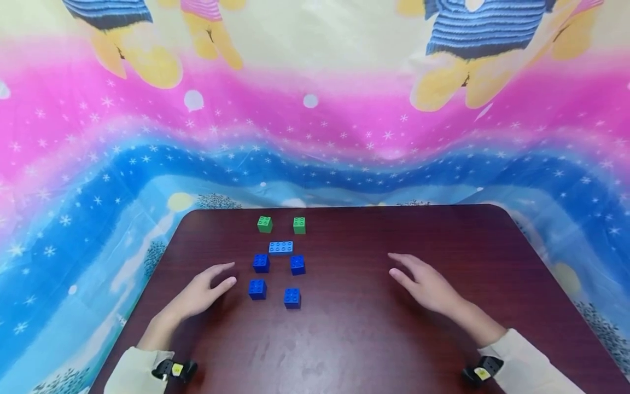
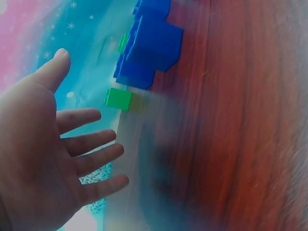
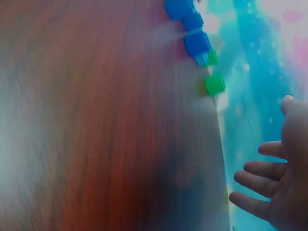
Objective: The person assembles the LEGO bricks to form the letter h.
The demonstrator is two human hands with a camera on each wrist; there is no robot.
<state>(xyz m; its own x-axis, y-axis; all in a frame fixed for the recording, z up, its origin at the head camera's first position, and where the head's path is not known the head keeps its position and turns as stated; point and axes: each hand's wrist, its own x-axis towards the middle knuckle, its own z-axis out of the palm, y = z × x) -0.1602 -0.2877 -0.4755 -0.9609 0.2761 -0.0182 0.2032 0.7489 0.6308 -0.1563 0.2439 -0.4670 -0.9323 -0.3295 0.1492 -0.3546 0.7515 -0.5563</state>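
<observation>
My left hand (image 1: 199,294) is just left of the dark blue bricks, fingers extended and thumb apart, holding nothing. Two dark blue bricks, the back left one (image 1: 261,263) and the front left one (image 1: 257,289), are nearest to it. To their right stand another back brick (image 1: 297,265) and a front brick (image 1: 292,298) of the same blue. Behind them lies a longer light blue brick (image 1: 281,248). Farthest back are two green bricks, a left one (image 1: 264,224) and a right one (image 1: 299,225). My right hand (image 1: 433,285), also holding nothing, hovers right of the bricks with fingers extended.
The bricks stand on a dark red-brown wooden table (image 1: 354,339) with rounded far corners. A printed cloth (image 1: 315,137) in pink, blue and cream hangs behind the table and along its sides. Each wrist wears a small black camera on a strap.
</observation>
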